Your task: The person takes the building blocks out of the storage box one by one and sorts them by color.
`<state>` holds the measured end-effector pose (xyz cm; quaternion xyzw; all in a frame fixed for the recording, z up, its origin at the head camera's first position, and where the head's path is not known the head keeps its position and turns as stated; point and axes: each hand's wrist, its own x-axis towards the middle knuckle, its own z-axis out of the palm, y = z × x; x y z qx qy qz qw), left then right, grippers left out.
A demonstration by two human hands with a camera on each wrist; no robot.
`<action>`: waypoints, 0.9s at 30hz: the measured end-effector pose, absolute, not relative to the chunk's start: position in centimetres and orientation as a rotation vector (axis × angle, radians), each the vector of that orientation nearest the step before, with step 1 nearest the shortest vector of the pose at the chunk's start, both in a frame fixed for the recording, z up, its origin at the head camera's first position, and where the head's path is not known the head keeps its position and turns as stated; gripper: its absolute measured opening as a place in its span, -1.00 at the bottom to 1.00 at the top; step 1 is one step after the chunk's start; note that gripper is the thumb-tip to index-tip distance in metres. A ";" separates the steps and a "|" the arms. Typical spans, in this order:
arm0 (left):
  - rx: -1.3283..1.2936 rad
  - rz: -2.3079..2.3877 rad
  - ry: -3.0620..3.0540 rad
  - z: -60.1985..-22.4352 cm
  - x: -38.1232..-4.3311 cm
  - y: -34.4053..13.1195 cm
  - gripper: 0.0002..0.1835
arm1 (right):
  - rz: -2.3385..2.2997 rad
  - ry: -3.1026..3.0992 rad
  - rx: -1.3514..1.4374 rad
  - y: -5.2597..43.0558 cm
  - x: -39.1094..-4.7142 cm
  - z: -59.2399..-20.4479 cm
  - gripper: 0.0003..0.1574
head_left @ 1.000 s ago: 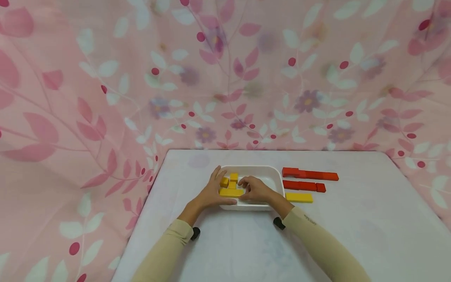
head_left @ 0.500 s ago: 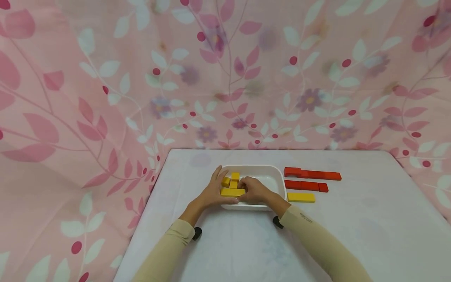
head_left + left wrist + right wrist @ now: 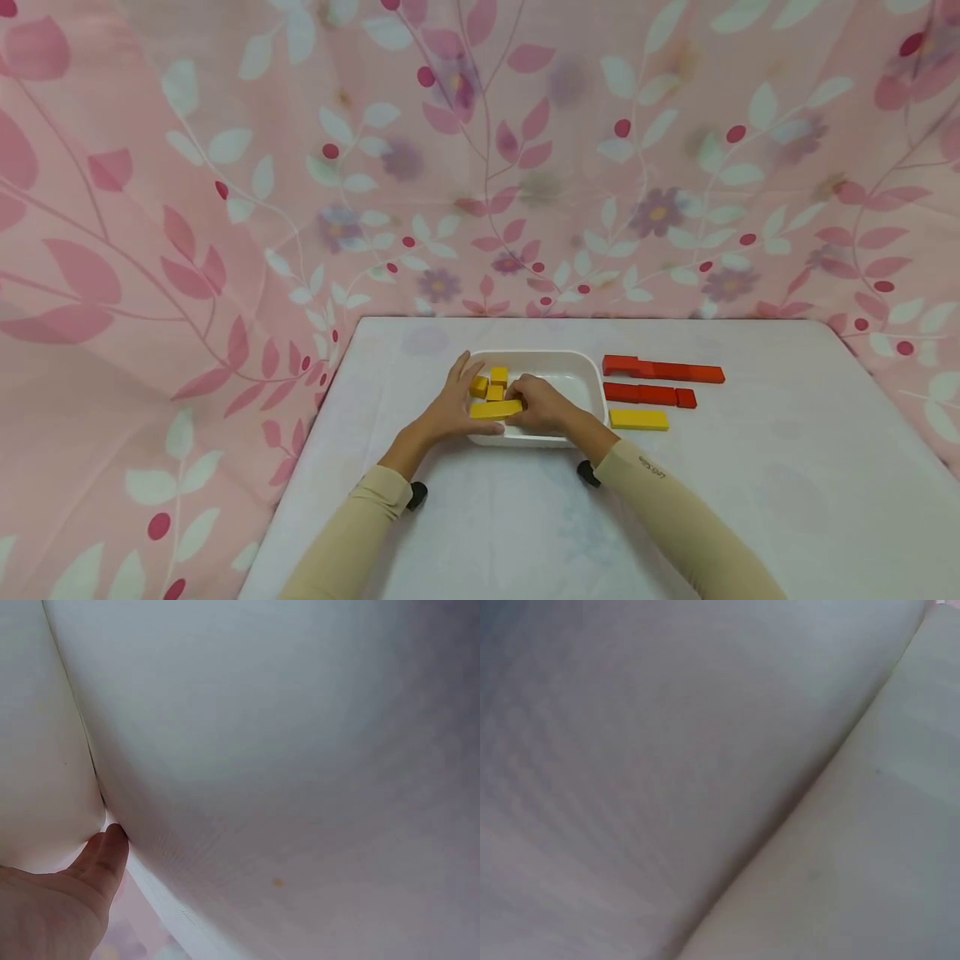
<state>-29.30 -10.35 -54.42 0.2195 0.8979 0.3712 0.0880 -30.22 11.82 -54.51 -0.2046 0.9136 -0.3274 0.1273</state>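
Observation:
A white tray [image 3: 555,360] holds several yellow blocks at its left end. My right hand [image 3: 546,406] reaches in over the front rim and pinches the right end of a long yellow block [image 3: 493,410], which lies slightly tilted. Behind that block sit three small yellow cubes [image 3: 498,377]. My left hand [image 3: 448,410] is spread at the tray's left front corner, fingers straight along the left wall and thumb stretched along the front. In the left wrist view, the fingers [image 3: 111,851] touch the pale wall's edge. The right wrist view shows pale surfaces, no hand.
Right of the tray lie two rows of red blocks [image 3: 660,370], one behind the other. A long yellow block [image 3: 638,419] lies in front of them. The white-covered table [image 3: 495,533] ends at a pink floral cloth [image 3: 480,167] behind and to the left.
My right hand has closed its fingertips on the right end of the long yellow block and tilted that end up a little. The left hand has stayed at the tray's corner.

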 end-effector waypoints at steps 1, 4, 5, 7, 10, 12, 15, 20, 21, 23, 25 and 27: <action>0.654 1.101 2.676 -54.3 -29.3 -10.3 0.33 | -0.951 2.666 -0.599 11.9 -30.2 -54.4 -0.62; 0.641 1.095 2.678 -54.0 -29.4 -10.3 0.32 | -0.949 2.676 -0.607 12.0 -30.3 -54.2 -0.62; 0.641 1.097 2.675 -53.9 -29.5 -10.3 0.32 | -0.950 2.672 -0.604 12.0 -30.4 -54.1 -0.62; 0.647 1.100 2.673 -53.8 -29.5 -10.2 0.32 | -0.949 2.666 -0.586 12.1 -30.4 -54.0 -0.63; 0.655 1.107 2.670 -53.7 -29.6 -10.1 0.33 | -0.972 2.667 -0.569 12.2 -30.3 -53.7 -0.64; 0.657 1.105 2.678 -53.8 -29.6 -10.1 0.33 | -1.002 2.675 -0.589 12.3 -30.2 -53.7 -0.64; 0.638 1.109 2.683 -53.9 -29.4 -10.1 0.33 | -1.015 2.687 -0.638 12.4 -29.9 -53.8 -0.64; 0.609 1.122 2.656 -54.4 -28.9 -10.2 0.33 | -0.954 2.699 -0.643 12.6 -29.2 -54.0 -0.62; 0.607 1.119 2.649 -54.5 -28.8 -10.3 0.33 | -0.952 2.699 -0.635 12.6 -29.1 -54.0 -0.62; 0.610 1.116 2.639 -54.6 -28.7 -10.3 0.33 | -0.949 2.708 -0.630 12.6 -28.9 -53.8 -0.61; 0.611 1.113 2.640 -54.5 -28.8 -10.3 0.33 | -0.930 2.724 -0.634 12.7 -28.8 -53.4 -0.61; 0.623 1.117 2.653 -54.3 -28.9 -10.4 0.34 | -0.908 2.743 -0.656 12.8 -28.8 -53.0 -0.62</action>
